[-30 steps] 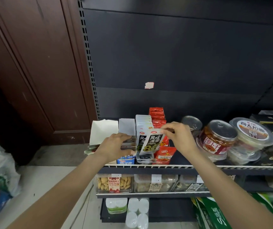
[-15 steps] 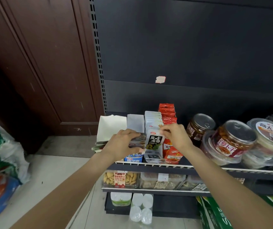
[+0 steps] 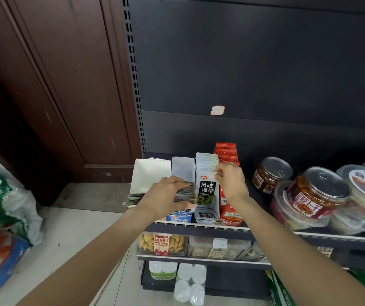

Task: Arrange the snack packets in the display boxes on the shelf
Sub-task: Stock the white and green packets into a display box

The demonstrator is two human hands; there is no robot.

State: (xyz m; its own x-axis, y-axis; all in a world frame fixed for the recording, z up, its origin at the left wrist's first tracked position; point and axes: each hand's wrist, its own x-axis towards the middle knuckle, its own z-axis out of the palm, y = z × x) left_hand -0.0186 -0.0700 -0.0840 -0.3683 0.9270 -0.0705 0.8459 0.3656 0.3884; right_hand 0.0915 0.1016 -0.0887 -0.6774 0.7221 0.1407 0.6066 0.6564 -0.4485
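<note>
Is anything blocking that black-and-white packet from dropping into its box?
Nothing visible blocks it. The right hand pinches the packet at its top, upright in the front of the white display box, ahead of the row of matching packets.

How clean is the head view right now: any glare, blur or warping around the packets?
Head view: wide-angle warping bends the shelf edge and door frame; the front packet, pinched by the right hand, reads sharp; lids of the jars catch soft glare; the packets under the left hand are dim and slightly smeared.
</note>
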